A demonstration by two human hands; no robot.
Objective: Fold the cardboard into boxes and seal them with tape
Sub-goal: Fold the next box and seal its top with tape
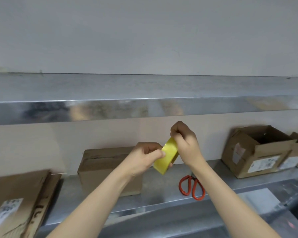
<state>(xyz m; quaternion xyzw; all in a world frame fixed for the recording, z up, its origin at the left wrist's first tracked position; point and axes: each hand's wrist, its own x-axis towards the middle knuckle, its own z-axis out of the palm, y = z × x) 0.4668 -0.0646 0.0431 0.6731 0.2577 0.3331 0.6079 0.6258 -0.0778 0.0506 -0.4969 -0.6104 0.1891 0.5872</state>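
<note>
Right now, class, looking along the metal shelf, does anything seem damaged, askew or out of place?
The open box at far right looks battered: its top left corner is crumpled. The closed box in the middle has a dark, scuffed seam with no tape visible. Nothing looks spilled.

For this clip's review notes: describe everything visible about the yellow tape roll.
The tape roll is glossy yellow with a wide band, seen mostly from its outer face and tilted, its upper end toward the right. It is held in the air above the metal shelf, touching nothing there. The left hand grips its lower part, thumb pressed on the outer face. The right hand pinches at its upper edge. Its core is hidden, and no loose strip shows.
</note>
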